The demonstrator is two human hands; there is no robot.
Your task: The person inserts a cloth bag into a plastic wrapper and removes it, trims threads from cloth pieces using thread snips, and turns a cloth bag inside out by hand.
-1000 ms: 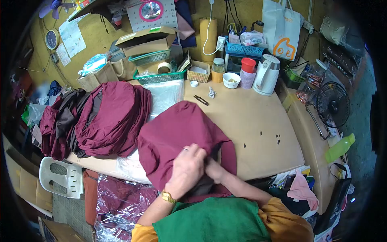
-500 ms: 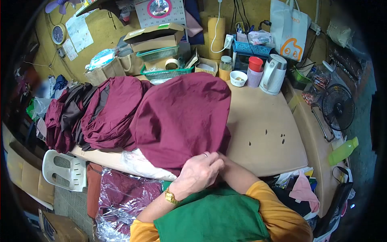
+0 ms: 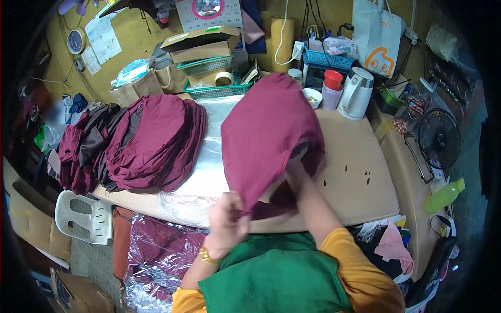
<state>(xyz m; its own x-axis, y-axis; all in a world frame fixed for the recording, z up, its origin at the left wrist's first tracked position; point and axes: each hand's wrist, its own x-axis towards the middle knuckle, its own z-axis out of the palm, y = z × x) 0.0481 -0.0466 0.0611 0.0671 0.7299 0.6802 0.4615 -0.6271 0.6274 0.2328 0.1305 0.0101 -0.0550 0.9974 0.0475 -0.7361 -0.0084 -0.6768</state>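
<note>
A maroon fabric piece (image 3: 271, 130) is raised in front of me, its opening turned toward my lower right. My left hand (image 3: 228, 216) is closed on its lower left edge, a little blurred. Into the opening on the right reaches my right hand (image 3: 296, 169); its fingers are hidden by the cloth. On the left of the table lies a stack of similar maroon pieces (image 3: 151, 146), with maroon and dark cloth (image 3: 83, 151) beside it.
Clear plastic sheets (image 3: 211, 156) lie between stack and fabric. Behind stand a green basket (image 3: 216, 92), a white bowl (image 3: 312, 98), a red-lidded cup (image 3: 332, 91) and a kettle (image 3: 356, 94). A fan (image 3: 438, 138) and green bottle (image 3: 444, 196) are right; a white chair (image 3: 83, 216) is left.
The fabric has swung right and its opening now shows. My hands have moved apart: the left one to the left at the edge, the right one up into the fabric.
</note>
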